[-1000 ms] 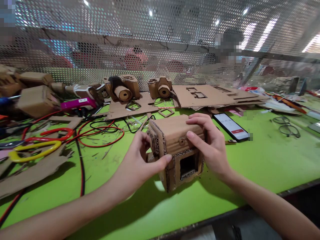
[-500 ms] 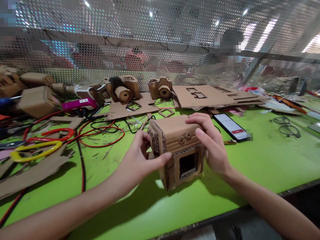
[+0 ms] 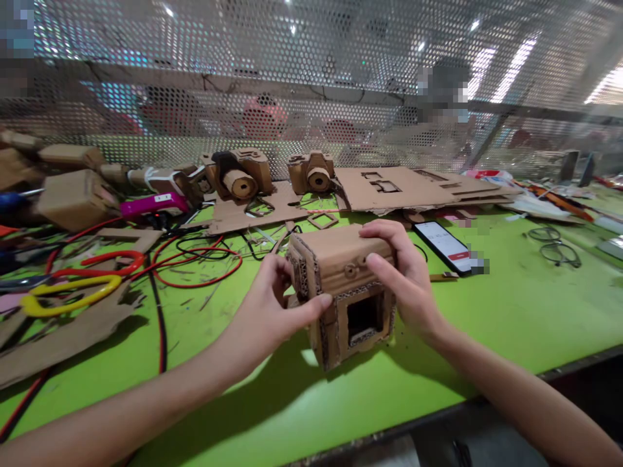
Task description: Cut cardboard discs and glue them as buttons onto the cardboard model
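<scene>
A boxy cardboard model point(image 3: 335, 250) sits tilted between my hands over the green table. Its near face has a square dark opening with a raised cardboard frame, and a small round cardboard button shows above that. My left hand point(image 3: 287, 305) grips the model's left end, thumb on the near face and fingers curled behind the side piece, partly hidden. On the right end is my right hand point(image 3: 402, 272), fingers over the top edge and thumb pressed on the upper near face beside the round button. The model's far side and underside are hidden.
Two cardboard cameras point(image 3: 242, 178) stand at the back, beside cut cardboard sheets point(image 3: 403, 194). A purple glue gun point(image 3: 153, 206), red-and-black cable point(image 3: 195, 283) and yellow-and-red-handled tools point(image 3: 73, 295) lie left. A phone point(image 3: 440, 245) and eyeglasses point(image 3: 552, 246) lie right. Perforated metal screen point(image 3: 311, 78) behind.
My right thumb has slid left along the near face and covers the spot where a small triangular piece showed. My left hand keeps its grip; the model has barely shifted.
</scene>
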A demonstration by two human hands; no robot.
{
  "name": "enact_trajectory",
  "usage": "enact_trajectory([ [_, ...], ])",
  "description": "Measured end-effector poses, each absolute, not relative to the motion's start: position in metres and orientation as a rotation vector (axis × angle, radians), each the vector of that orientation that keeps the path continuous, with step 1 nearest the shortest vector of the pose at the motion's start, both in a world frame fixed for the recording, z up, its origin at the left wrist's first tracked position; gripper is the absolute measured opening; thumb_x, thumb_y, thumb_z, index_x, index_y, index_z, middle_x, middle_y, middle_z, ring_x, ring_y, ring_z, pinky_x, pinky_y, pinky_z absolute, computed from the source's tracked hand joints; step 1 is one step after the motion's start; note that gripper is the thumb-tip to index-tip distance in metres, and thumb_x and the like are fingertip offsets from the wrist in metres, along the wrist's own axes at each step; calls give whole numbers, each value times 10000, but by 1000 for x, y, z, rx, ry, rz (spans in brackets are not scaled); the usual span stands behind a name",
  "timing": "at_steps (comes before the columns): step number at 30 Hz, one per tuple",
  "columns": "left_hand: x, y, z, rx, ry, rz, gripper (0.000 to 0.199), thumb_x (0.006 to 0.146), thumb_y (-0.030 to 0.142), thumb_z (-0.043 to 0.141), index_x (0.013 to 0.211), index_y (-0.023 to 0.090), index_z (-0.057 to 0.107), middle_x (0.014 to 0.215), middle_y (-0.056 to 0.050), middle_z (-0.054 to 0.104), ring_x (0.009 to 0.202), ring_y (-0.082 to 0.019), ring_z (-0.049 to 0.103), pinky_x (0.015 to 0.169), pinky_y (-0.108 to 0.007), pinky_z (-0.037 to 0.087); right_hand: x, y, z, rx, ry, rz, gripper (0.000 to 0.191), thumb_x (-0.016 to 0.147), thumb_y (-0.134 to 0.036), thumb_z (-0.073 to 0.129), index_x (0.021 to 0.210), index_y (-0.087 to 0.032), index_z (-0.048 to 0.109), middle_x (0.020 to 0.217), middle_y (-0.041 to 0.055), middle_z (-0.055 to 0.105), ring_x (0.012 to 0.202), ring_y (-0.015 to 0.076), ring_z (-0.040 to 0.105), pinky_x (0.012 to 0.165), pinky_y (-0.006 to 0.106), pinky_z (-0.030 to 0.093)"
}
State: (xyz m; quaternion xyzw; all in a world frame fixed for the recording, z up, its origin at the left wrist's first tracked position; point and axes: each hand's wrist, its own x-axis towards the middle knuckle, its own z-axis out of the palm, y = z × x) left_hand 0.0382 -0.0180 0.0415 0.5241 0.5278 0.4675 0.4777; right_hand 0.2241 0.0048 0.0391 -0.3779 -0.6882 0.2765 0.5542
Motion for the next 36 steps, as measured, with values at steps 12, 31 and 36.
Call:
enact_trajectory([
  [12,-38,37,100,1697,1702,1103,412,616,451,732,915,175,666,914,-49,664,862,-277,582,746,-358,438,265,59,33,-1137,-1842,458,210,885,-330,526,816,-178,654,755,42,684,687,166,627,679,350,520],
  [31,-31,37,77,2718,1715,726,477,874,406,598,1232,95,551,1259,-153,513,1197,-331,431,1078,-514,278,244,41,10,-1166,-2687,213,168,891,-199,585,837,-189,744,834,60,639,815,201,546,741,396,433],
  [36,16,31,30,2810,1040,532,198,875,123,495,808,148,679,861,-98,646,816,-234,580,807,-400,480,255,48,18,-1191,-2665,233,145,878,-231,597,847,-208,737,844,44,657,801,196,569,750,401,450],
])
